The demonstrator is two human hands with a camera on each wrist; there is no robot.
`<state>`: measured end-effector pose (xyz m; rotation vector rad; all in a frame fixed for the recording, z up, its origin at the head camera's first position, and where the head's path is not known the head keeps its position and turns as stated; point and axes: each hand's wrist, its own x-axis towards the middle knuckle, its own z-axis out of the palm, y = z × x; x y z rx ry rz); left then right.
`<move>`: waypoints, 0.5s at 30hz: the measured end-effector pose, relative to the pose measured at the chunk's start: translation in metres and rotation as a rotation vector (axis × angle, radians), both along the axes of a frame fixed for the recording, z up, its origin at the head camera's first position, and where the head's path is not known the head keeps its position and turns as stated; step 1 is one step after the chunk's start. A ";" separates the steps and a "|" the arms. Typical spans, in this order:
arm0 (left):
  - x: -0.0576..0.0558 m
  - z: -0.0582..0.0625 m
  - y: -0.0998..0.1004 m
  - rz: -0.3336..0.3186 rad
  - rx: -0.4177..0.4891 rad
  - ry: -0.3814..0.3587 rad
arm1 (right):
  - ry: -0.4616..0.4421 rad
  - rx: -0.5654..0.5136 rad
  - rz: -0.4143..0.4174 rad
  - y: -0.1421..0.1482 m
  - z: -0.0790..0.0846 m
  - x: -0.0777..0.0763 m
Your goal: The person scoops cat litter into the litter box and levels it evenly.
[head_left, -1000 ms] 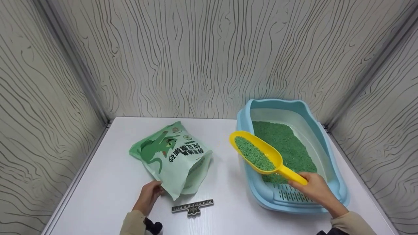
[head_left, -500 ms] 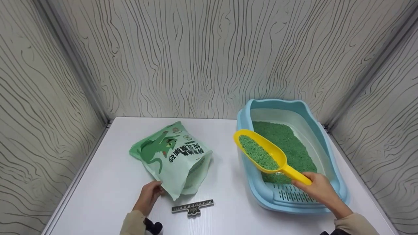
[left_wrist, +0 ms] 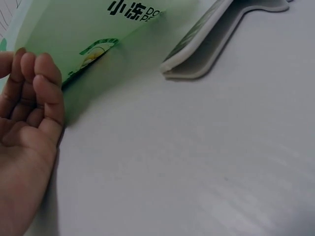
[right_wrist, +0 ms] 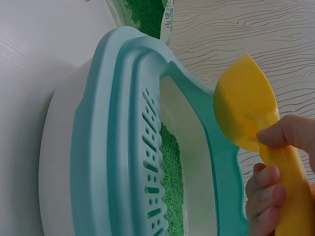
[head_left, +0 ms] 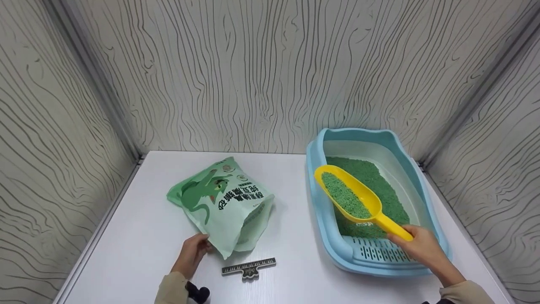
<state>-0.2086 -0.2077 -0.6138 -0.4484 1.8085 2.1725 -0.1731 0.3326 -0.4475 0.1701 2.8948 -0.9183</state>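
Note:
My right hand grips the handle of a yellow scoop, which holds green litter pellets. The scoop is over the left side of a light blue litter box, above the green litter inside. In the right wrist view, the scoop shows its underside, and its load is hidden. At the left, my left hand pinches the near edge of a green cat litter bag. That bag lies on its side, its mouth gaping toward the front right. Curled fingers meet the bag's edge in the left wrist view.
A dark patterned clip lies on the white table, just in front of the bag's mouth. Slots pierce the litter box's front ledge. Wood-patterned walls enclose the table at the back and sides.
My right hand has carried the loaded scoop to the right, from beyond the litter box's left rim to over the box. The left hand and the bag have stayed in place.

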 end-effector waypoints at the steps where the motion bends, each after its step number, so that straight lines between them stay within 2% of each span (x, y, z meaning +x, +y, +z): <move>1: 0.000 0.000 0.000 0.002 0.003 -0.001 | -0.005 -0.002 -0.004 0.001 0.000 0.000; 10: 0.000 0.000 0.000 -0.002 0.023 0.025 | -0.004 0.007 -0.017 0.011 -0.003 0.002; 15: 0.000 0.000 -0.001 -0.009 0.029 0.023 | -0.045 0.012 -0.046 0.018 -0.005 0.001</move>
